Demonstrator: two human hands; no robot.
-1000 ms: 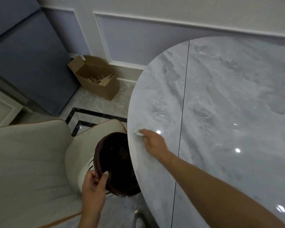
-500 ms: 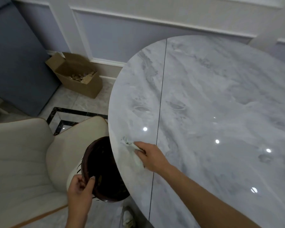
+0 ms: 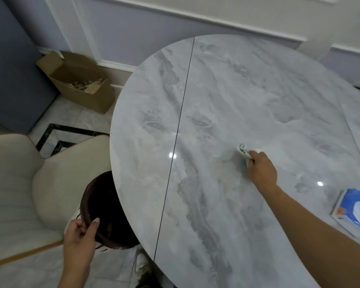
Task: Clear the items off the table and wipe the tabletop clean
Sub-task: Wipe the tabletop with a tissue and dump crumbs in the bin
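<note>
A round grey marble table (image 3: 227,100) fills the right of the view. My right hand (image 3: 261,172) grips a crumpled white tissue (image 3: 244,151) with dark smudges and presses it on the tabletop near the middle. My left hand (image 3: 81,233) holds the rim of a dark brown bin (image 3: 104,206) just below the table's left edge. The bin's inside is dark and its far side is hidden under the table. A blue and white tissue pack (image 3: 353,213) lies on the table at the right edge.
A cream padded chair (image 3: 19,183) stands at the left, right beside the bin. An open cardboard box (image 3: 79,82) with scraps sits on the floor by the wall. A dark seam line crosses the tabletop.
My right hand has slid the tissue from the table's left edge rightwards to the middle. The view has shifted right, bringing the tissue pack into sight. My left hand keeps hold of the bin.
</note>
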